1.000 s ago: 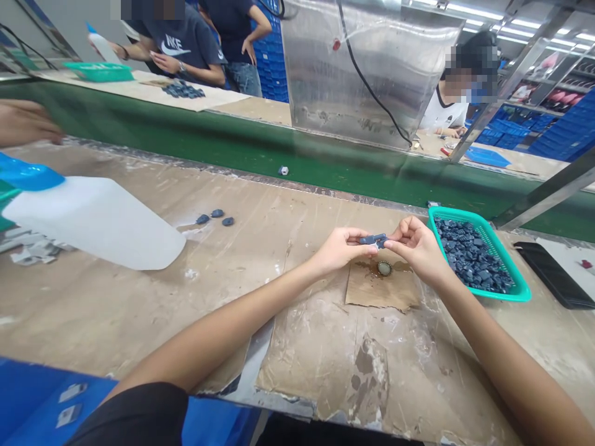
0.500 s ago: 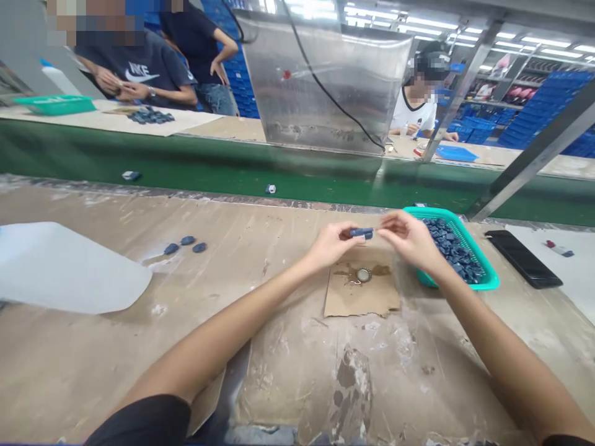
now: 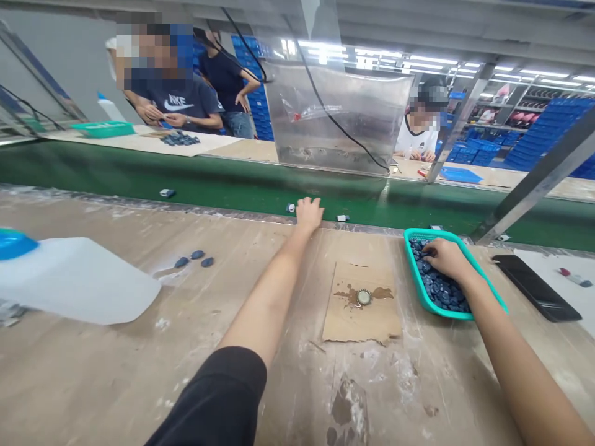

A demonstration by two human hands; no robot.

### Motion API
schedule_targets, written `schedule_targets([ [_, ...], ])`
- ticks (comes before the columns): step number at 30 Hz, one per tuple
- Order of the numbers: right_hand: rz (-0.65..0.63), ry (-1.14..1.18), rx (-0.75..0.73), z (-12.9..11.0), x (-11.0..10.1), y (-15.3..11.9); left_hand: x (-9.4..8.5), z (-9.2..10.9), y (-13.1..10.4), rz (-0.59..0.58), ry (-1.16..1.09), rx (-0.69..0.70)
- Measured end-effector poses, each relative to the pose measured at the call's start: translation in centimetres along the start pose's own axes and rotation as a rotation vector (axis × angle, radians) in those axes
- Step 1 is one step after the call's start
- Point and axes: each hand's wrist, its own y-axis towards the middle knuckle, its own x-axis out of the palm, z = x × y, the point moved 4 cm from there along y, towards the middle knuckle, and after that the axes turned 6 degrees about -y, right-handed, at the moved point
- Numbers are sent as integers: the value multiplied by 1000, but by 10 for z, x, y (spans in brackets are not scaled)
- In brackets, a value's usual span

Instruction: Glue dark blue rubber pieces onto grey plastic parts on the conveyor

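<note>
At the green belt (image 3: pixel 232 193), left hand (image 3: pixel 310 214), fingers spread, hold hidden; right hand (image 3: pixel 446 257), fingers curled among blue pieces (image 3: pixel 441 292) in the teal basket (image 3: pixel 449 314), grip unclear!

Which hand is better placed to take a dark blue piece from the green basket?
Probably the right: the right hand reaches into the green basket, at the dark blue pieces. The left hand is stretched forward to the green belt, away from the basket.

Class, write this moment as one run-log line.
left hand: over green belt | right hand: in teal basket, at dark pieces | round cap: on cardboard
</note>
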Motion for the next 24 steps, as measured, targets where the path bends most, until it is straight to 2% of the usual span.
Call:
schedule_targets([
  [3,-3,1,0,-1,1,1,-18,-31,8,-4,34,-128],
  [6,6,30,27,-3,-1,-1,-26,-49,15,-73,-8,-149],
  [10,100,118,103,-1,-9,-5,-29,-40,7,-52,-136,-80],
  [12,173,294,170,2,-15,-7,-29,-28,-8,-23,-244,-68],
  [14,193,555,190,-2,-19,-10,-28,-16,-32,-19,-493,-101],
  [17,149,865,81,-30,-28,-17,-26,2,-75,-148,-974,-188],
  [19,84,914,-34,-59,-34,-23,-28,13,-103,-281,-1229,-229],
  [21,-13,854,-172,-92,-37,-30,-32,22,-125,-386,-1433,-269],
  [24,-126,621,-354,-131,-32,-39,-36,31,-143,-467,-1500,-315],
])
